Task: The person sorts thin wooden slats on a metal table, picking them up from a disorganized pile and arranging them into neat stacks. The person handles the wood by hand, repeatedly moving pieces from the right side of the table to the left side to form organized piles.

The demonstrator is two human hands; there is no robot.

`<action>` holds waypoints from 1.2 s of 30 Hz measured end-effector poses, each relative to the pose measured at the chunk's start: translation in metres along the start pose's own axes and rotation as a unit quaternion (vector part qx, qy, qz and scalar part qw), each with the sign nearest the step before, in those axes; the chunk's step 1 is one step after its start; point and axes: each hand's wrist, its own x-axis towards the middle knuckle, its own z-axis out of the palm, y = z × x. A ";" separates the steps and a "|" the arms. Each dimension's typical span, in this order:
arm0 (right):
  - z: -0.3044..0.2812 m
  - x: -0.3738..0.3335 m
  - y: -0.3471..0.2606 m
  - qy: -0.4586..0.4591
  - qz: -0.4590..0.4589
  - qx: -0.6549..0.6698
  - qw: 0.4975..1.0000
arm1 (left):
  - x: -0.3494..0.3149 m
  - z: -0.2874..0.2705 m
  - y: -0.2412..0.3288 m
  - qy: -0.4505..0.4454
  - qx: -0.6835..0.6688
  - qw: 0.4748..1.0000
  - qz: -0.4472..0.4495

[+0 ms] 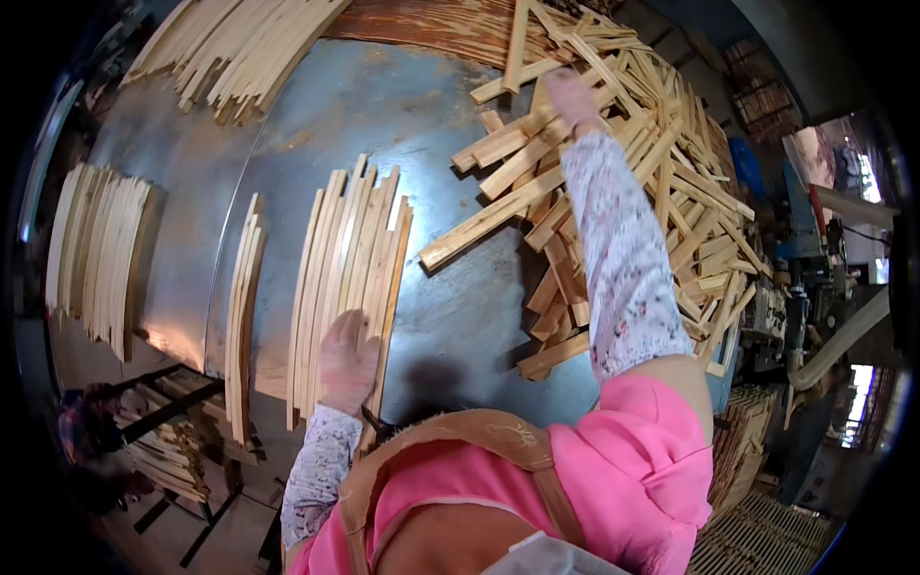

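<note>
Upper right of centre, the right hand (573,99) is over a jumbled wood pile (709,206); whether it grips a piece, I cannot tell. Left of centre, the left hand (347,369), unclenched, covers the lower part of a row of sticks (331,244) on the counter (326,110). The frame's top edge cuts off an upper-left bundle (235,48).

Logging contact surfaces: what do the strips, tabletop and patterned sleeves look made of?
Strips: wood, seemingly unpainted; pale yellow-tan with lengthwise grain. Species can't be told.
Tabletop: probably sheet metal, worn; blue-grey with blurry reflections and brownish stains, though a coated board can't be ruled out.
Patterned sleeves: likely thin fabric, printed; soft wrinkles, small motifs on a pale ground.
</note>
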 end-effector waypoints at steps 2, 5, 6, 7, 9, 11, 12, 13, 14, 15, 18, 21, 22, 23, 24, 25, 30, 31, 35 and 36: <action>0.042 -0.055 -0.009 -0.054 -0.087 -0.010 0.995 | 0.040 0.027 0.020 -0.012 0.023 0.997 0.070; 0.078 -0.172 -0.013 -0.022 -0.074 0.122 0.990 | 0.099 0.071 0.064 -0.058 0.088 0.982 0.156; 0.073 -0.197 -0.003 -0.021 -0.070 0.097 0.993 | 0.119 0.087 0.084 -0.066 0.120 0.977 0.166; 0.067 -0.217 0.007 -0.022 -0.069 0.075 0.995 | 0.135 0.100 0.102 -0.072 0.155 0.970 0.175; 0.060 -0.248 0.024 0.011 -0.136 -0.048 0.989 | 0.169 0.136 0.111 -0.126 0.212 0.960 0.129; 0.059 -0.270 0.045 0.007 -0.162 -0.104 0.981 | 0.191 0.148 0.121 -0.214 0.238 0.946 0.049; 0.058 -0.279 0.056 -0.011 -0.154 -0.103 0.983 | 0.196 0.148 0.125 -0.229 0.217 0.949 0.032; 0.060 -0.287 0.065 -0.031 -0.147 -0.097 0.984 | 0.198 0.142 0.131 -0.244 0.200 0.949 0.013; 0.062 -0.294 0.072 -0.018 -0.139 -0.101 0.985 | 0.194 0.131 0.134 -0.252 0.177 0.951 0.000; 0.062 -0.300 0.075 -0.006 -0.134 -0.100 0.986 | 0.184 0.125 0.126 -0.234 0.149 0.961 -0.006; 0.059 -0.301 0.071 0.023 -0.119 -0.089 0.989 | 0.160 0.110 0.097 -0.176 0.073 0.982 -0.008; 0.062 -0.302 0.071 0.026 -0.074 -0.049 0.996 | 0.141 0.098 0.087 -0.162 -0.030 0.984 -0.066; 0.065 -0.301 0.070 0.047 -0.068 -0.052 0.995 | 0.142 0.095 0.089 -0.137 -0.069 0.986 -0.059; 0.070 -0.299 0.070 0.068 -0.059 -0.056 0.994 | 0.153 0.091 0.092 -0.148 -0.093 0.983 -0.048; 0.074 -0.301 0.071 0.085 -0.050 -0.060 0.993 | 0.171 0.083 0.106 -0.160 -0.118 0.979 -0.040; 0.076 -0.301 0.070 0.085 -0.042 -0.048 0.994 | 0.192 0.080 0.113 -0.169 -0.141 0.975 -0.032; 0.064 -0.273 0.037 0.125 -0.043 0.072 0.989 | 0.274 0.110 0.104 -0.123 -0.350 0.923 -0.100; 0.065 -0.269 0.032 0.125 -0.038 0.119 0.984 | 0.277 0.109 0.114 -0.122 -0.375 0.911 -0.122; 0.072 -0.190 0.008 0.082 -0.012 0.136 0.987 | 0.280 0.103 0.091 -0.113 -0.418 0.892 -0.128; 0.077 -0.168 0.013 0.093 0.011 0.117 0.989 | 0.279 0.099 0.095 -0.110 -0.414 0.894 -0.130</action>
